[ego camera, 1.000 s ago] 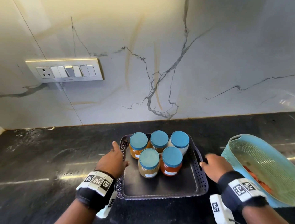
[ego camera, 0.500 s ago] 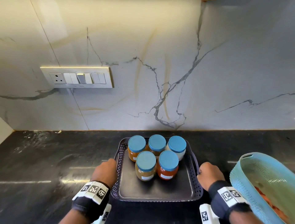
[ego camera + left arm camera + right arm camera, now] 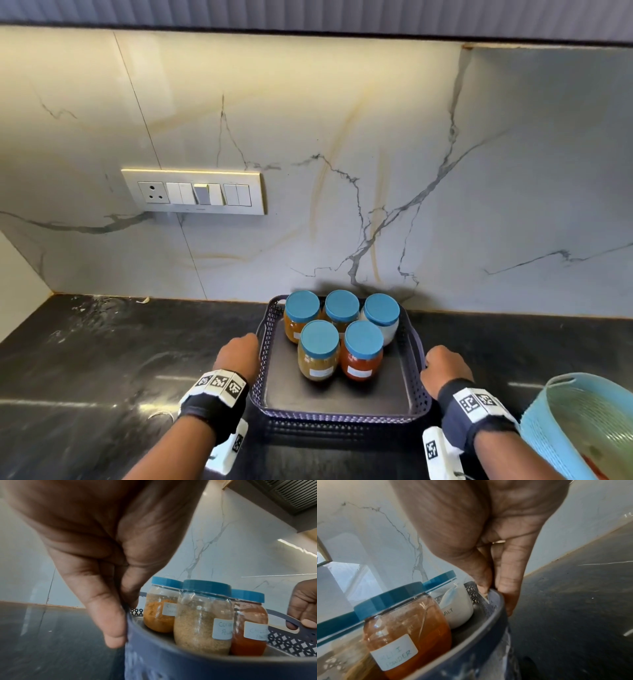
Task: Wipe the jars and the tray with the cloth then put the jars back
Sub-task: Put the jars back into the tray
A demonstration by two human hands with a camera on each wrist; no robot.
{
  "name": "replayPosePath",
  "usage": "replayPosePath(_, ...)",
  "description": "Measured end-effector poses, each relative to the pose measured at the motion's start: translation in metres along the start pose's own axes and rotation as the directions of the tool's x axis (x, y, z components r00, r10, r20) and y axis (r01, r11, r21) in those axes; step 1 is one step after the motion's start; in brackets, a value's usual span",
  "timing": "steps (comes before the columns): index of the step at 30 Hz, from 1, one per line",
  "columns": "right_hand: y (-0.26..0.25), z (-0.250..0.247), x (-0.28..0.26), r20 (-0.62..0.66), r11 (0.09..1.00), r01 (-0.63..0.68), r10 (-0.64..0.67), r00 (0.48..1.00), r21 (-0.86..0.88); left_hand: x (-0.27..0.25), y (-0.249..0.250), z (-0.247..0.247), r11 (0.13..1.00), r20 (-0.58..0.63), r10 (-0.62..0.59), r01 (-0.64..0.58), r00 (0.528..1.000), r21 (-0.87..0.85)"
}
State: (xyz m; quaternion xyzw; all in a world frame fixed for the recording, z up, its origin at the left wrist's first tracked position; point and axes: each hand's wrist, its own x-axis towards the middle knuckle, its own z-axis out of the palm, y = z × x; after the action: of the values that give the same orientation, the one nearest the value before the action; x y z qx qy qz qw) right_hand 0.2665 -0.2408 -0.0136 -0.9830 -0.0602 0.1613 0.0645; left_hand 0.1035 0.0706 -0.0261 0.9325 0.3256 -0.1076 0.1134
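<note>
On the black stone counter [image 3: 102, 359], close to the marble wall [image 3: 376, 137], sits the dark latticed tray [image 3: 337, 416] with five blue-lidded jars [image 3: 318, 349] standing upright, clustered toward its far end and touching one another; the near half of its floor is bare. The left hand [image 3: 238, 356] pinches the tray's left rim and the right hand [image 3: 445, 366] curls round the right rim by its handle slot. A light blue basket [image 3: 541, 428] stands just right of the right wrist, crowding that side. Leftward the counter runs open to a side wall. A switch panel [image 3: 193, 192] is mounted on the wall above, under a dark cabinet edge [image 3: 308, 13].
</note>
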Motion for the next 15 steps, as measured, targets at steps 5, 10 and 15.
replayPosePath(5,-0.008,-0.002,0.009,-0.018,1.0,-0.013,0.012,1.0,-0.02,0.013,0.003,-0.007,1.0,-0.007,-0.001,0.0,1.0,-0.026)
replayPosePath(10,-0.012,-0.004,0.014,-0.03,1.0,-0.011,0.01,1.0,-0.02,0.018,0.003,-0.01,0.998,-0.013,-0.006,0.005,1.0,-0.066)
replayPosePath(15,-0.015,-0.004,0.018,-0.05,1.0,-0.013,0.012,0.999,-0.022,0.019,0.005,-0.011,0.997,-0.02,0.004,-0.006,1.0,-0.077)
